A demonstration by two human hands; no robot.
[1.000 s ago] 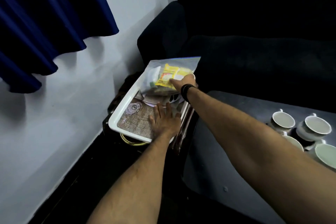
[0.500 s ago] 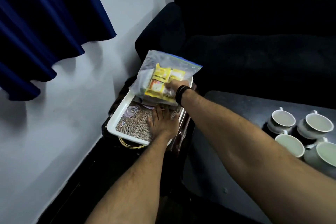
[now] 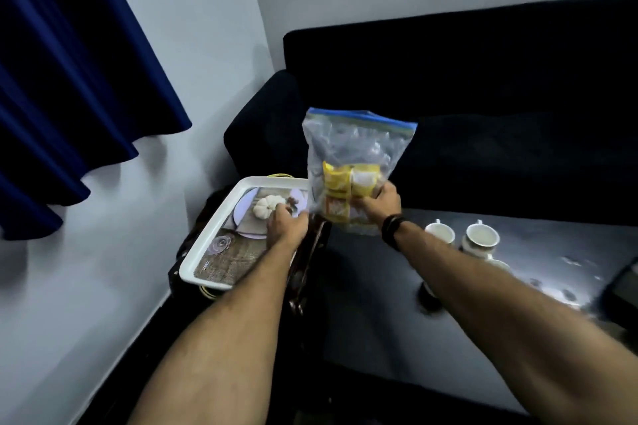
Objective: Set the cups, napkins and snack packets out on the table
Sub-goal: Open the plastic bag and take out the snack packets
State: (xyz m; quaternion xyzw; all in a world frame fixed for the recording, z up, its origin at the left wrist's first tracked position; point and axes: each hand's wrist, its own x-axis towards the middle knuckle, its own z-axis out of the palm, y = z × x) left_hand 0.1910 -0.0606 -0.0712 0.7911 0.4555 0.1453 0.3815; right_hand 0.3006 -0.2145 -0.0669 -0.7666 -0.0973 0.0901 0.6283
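Note:
My right hand [image 3: 379, 203] grips a clear zip bag [image 3: 348, 152] with a blue seal, upright in the air above the table's left end. Yellow snack packets [image 3: 348, 186] sit in its lower half. My left hand [image 3: 286, 224] rests on the right rim of a white tray [image 3: 207, 245] with a printed picture on its floor; whether its fingers grip the rim I cannot tell. Two white cups [image 3: 440, 233] [image 3: 481, 238] stand on the dark table [image 3: 373, 321] to the right of my right wrist. A third cup [image 3: 497, 264] is partly hidden behind my right forearm.
A dark sofa [image 3: 483, 107] runs along the back behind the table. The tray sits on a dark wooden stand [image 3: 307, 272] against the pale wall. A blue curtain [image 3: 62, 79] hangs at the upper left. A dark object [image 3: 621, 290] lies at the table's right edge.
My right hand has lifted the zip bag off the tray and carried it up and right toward the table. My left hand slid to the tray's right rim. The view tilted up.

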